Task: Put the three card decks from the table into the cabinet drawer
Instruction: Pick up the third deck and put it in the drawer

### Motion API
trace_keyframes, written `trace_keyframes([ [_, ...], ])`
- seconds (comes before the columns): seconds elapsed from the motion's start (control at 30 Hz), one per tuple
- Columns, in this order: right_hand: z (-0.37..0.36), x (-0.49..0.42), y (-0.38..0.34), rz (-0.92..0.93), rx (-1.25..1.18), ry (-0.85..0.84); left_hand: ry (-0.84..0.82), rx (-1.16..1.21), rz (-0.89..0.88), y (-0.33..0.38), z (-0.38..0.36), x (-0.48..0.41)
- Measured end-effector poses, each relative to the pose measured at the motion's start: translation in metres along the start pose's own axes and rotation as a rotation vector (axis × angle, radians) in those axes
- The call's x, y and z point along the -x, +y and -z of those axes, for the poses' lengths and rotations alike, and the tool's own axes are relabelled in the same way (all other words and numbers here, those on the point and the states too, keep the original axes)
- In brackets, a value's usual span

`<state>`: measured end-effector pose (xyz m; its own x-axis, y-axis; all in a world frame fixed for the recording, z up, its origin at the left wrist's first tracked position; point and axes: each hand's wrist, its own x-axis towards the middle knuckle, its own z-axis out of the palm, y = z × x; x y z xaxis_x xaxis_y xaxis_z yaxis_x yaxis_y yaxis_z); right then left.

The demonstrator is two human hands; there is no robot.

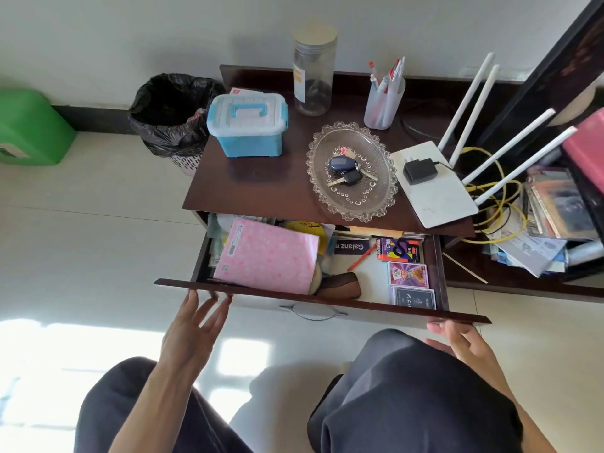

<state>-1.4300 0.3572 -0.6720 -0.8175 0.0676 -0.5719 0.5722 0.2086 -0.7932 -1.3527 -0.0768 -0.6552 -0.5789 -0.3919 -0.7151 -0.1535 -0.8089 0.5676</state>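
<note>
Dark wood frames the open drawer, pulled out from under the table. Three card decks lie flat in a line along its right side: one red and orange deck toward the back, one purple deck in the middle, and one dark blue deck against the front right corner. The three sit close together, the purple deck just beside the blue one. One pink notebook fills the left half of the drawer, and one red pen lies slanted between it and the decks.

Both hands are empty. The left hand is spread open, its fingertips touching the drawer front near the left corner. The right hand is loosely open with fingers curled, its fingertips at the drawer front near the right corner.

On the table stand one blue storage box by the left edge, one clear jar and one pen cup along the back edge, one glass dish holding keys near the front edge, and one white router with four antennas at the right edge.
</note>
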Motion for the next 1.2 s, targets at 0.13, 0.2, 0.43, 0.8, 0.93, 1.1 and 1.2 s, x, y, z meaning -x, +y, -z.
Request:
trace_keyframes([
  [0.13, -0.003, -0.020, -0.010, -0.016, -0.012, 0.041, -0.004, -0.008, -0.028, 0.003, -0.015, -0.012],
  [0.2, -0.004, -0.032, -0.011, -0.023, -0.025, 0.054, -0.013, -0.034, -0.042, 0.005, -0.020, -0.019],
  [0.43, -0.006, -0.055, -0.025, 0.045, -0.042, 0.074, 0.002, -0.076, -0.092, 0.013, -0.039, -0.046],
  [0.8, -0.014, -0.093, -0.055, 0.057, -0.066, 0.095, -0.030, -0.133, -0.070, 0.027, -0.072, -0.078],
  [0.93, -0.021, -0.108, -0.066, 0.043, -0.113, 0.114, -0.049, -0.134, -0.048, 0.034, -0.083, -0.091],
  [1.1, -0.023, -0.126, -0.076, 0.050, -0.140, 0.089, -0.037, -0.150, -0.071, 0.037, -0.095, -0.103],
  [1.2, -0.019, -0.129, -0.074, 0.046, -0.137, 0.067, -0.011, -0.180, -0.084, 0.037, -0.094, -0.106],
])
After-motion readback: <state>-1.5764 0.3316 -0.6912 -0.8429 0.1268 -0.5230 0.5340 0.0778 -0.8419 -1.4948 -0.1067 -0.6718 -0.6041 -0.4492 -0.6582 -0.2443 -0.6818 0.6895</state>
